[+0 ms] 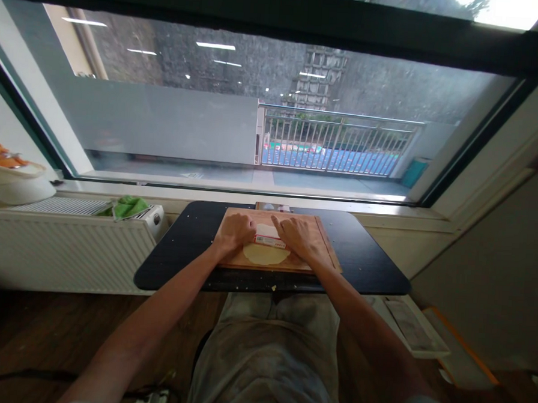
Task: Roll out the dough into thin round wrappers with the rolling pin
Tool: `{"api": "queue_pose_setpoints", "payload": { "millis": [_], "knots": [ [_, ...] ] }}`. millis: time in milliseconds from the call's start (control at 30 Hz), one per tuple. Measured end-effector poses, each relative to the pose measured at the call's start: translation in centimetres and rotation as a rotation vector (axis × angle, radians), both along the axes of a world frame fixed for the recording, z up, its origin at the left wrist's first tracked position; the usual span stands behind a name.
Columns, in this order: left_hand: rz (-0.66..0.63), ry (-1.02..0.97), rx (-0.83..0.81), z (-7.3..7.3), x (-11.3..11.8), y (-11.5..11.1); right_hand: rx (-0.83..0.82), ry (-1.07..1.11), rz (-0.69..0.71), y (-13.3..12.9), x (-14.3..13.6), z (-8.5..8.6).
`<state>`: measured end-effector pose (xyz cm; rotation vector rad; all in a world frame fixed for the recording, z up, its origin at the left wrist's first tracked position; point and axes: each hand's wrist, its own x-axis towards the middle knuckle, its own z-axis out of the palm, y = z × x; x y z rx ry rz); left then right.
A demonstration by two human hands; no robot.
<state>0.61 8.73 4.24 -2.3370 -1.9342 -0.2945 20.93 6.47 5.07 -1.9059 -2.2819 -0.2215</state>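
Note:
On a black table lies a wooden board (323, 252), and on it a flat, pale yellow round sheet (266, 255). A white box-like roll with red edges (269, 240) lies crosswise over the sheet's far part. My left hand (237, 230) is closed at the roll's left end, its fingers curled. At the right end is my right hand (294, 233), with fingers bent and partly spread over it. What either hand grips is small and partly hidden by the fingers.
The black table (365, 260) has rounded corners and scattered crumbs. Behind the board, a small box (273, 207) stands by the window sill. On the left are a radiator (68, 251), a green cloth (130, 207) and a white container (19, 185).

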Motion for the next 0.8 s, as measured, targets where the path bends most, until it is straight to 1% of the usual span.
{"api": "queue_pose_setpoints", "payload": {
  "millis": [100,167,300,400,467,600,667,800],
  "knots": [
    [-0.001,-0.011,0.001,-0.9,0.0,0.3,0.062,0.084,-0.029,0.4,-0.2,-0.4],
    [0.0,-0.021,0.014,-1.2,-0.1,0.3,0.07,0.091,-0.026,0.3,0.2,-0.5],
    [0.035,-0.05,-0.011,-1.1,-0.1,0.4,0.093,0.015,-0.02,-0.6,1.2,-0.9],
    [0.04,-0.058,-0.017,-1.2,-0.2,0.1,0.05,-0.053,0.007,-1.5,1.5,-1.8],
    [0.032,-0.052,-0.011,-1.4,-0.4,-0.3,0.004,-0.097,0.051,-1.9,1.7,-2.4],
    [0.014,-0.033,-0.012,-1.8,-0.6,-1.2,-0.074,-0.174,0.204,-2.0,2.2,-3.0],
    [0.016,-0.021,0.004,-1.9,-0.6,-1.5,-0.076,-0.204,0.259,-1.8,2.5,-3.1],
    [-0.019,0.008,0.115,-2.0,-0.5,-1.7,-0.051,-0.225,0.313,-1.4,2.8,-3.2]
  ]
}}
